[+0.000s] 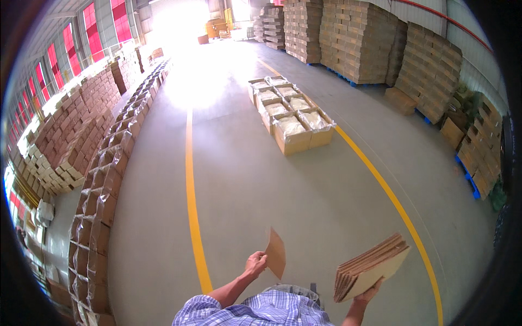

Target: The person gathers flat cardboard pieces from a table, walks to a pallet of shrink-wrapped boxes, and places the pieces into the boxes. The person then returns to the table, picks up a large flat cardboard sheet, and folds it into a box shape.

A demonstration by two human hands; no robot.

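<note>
Between the fingers and thumb of my left hand (255,264) is the edge of a single brown cardboard sheet (276,254), held upright in front of my body. My right hand (370,292) grips a thick stack of cardboard sheets (372,266) from below and the side, tilted out to my right. The sheets in the stack lie face to face, with their rough edges showing on top. Part of the right fingers is hidden behind the stack.
Ahead stand open cartons with white filling and clear liners (291,126). A long row of open lined cartons (103,198) runs along the left, with stacked boxes (81,130) beyond. Flat cardboard piles on blue pallets (356,43) line the right. Yellow lines (190,190) mark the grey floor.
</note>
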